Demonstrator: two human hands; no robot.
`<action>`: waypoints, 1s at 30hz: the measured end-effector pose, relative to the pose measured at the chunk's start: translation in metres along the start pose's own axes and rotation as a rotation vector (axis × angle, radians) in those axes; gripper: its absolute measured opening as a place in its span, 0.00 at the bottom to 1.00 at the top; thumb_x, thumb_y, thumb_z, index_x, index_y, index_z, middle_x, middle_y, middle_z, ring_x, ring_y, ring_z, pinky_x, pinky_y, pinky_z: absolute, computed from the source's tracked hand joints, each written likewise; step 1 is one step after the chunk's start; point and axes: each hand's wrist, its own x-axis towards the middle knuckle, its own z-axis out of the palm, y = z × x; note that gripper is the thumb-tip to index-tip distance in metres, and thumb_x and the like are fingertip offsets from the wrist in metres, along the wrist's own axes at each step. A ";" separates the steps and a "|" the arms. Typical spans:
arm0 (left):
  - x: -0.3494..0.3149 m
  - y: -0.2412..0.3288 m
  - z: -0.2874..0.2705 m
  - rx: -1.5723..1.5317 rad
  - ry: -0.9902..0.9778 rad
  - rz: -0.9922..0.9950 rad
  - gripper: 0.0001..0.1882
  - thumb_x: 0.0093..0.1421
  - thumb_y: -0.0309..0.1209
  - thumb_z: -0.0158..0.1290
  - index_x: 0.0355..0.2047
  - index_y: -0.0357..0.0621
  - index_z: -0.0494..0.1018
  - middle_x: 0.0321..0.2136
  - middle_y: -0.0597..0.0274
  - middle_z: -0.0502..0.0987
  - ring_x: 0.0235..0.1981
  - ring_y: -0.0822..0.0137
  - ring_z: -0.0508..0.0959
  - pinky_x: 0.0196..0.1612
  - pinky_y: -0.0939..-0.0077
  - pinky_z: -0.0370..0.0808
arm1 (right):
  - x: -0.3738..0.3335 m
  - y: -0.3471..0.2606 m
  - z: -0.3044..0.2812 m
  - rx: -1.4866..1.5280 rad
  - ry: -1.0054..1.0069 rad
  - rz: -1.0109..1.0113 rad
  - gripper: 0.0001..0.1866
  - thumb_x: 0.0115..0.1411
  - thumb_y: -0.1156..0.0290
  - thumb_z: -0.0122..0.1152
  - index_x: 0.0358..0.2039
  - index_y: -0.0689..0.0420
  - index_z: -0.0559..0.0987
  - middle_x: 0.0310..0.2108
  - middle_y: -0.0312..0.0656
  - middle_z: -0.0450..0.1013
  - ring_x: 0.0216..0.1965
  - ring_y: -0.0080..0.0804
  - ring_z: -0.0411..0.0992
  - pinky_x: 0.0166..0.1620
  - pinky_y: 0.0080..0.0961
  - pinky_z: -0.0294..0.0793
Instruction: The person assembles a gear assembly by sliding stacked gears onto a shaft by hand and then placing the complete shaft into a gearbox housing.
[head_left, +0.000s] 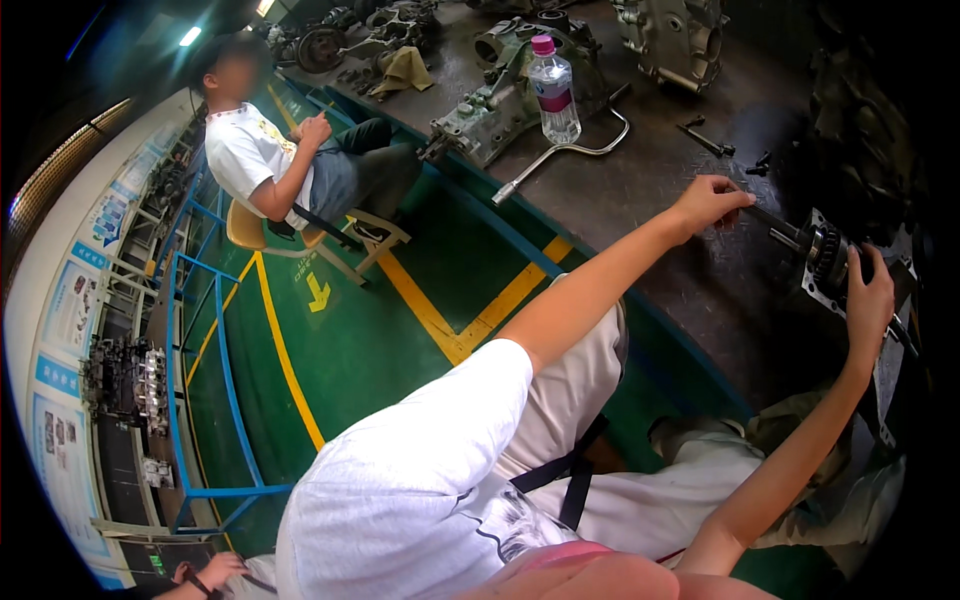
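Observation:
At the right of the head view, a metal shaft with toothed gears (pixel 826 252) lies across a flat-flanged metal housing (pixel 818 285) on the workbench. My left hand (pixel 708 206) is closed in a pinch on the shaft's thin dark end (pixel 765 216). My right hand (pixel 872 298) is at the gears, thumb and fingers curved round their near right side. Its fingertips are partly lost against the dark parts there. A slim rod (pixel 903 338) sticks out below that hand.
On the dark metal workbench (pixel 650 150) stand a pink-capped water bottle (pixel 555 95), a bent metal crank wrench (pixel 575 148), a gearbox casing (pixel 490 115) and another casing (pixel 672 40). Small bolts (pixel 708 138) lie beyond my left hand. A person (pixel 265 165) sits on a chair at the left.

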 end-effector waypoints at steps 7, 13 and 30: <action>-0.003 0.004 -0.008 -0.006 -0.141 0.023 0.17 0.52 0.33 0.62 0.39 0.36 0.72 0.24 0.64 0.76 0.23 0.74 0.75 0.25 0.81 0.70 | 0.001 0.004 0.000 0.052 -0.019 -0.022 0.19 0.61 0.59 0.55 0.45 0.59 0.77 0.44 0.50 0.74 0.47 0.45 0.72 0.51 0.32 0.68; -0.003 0.001 -0.009 0.011 -0.164 0.074 0.15 0.54 0.32 0.60 0.39 0.37 0.72 0.24 0.64 0.77 0.24 0.75 0.75 0.26 0.81 0.71 | 0.001 0.003 -0.002 0.099 -0.025 -0.035 0.21 0.61 0.56 0.54 0.45 0.60 0.77 0.43 0.50 0.75 0.47 0.44 0.72 0.51 0.29 0.67; -0.001 -0.006 -0.010 0.025 -0.137 0.140 0.13 0.56 0.31 0.60 0.36 0.36 0.73 0.21 0.64 0.75 0.21 0.75 0.74 0.24 0.81 0.70 | -0.002 -0.008 0.002 -0.068 -0.021 -0.085 0.23 0.61 0.53 0.54 0.46 0.60 0.76 0.47 0.50 0.73 0.49 0.46 0.70 0.53 0.34 0.66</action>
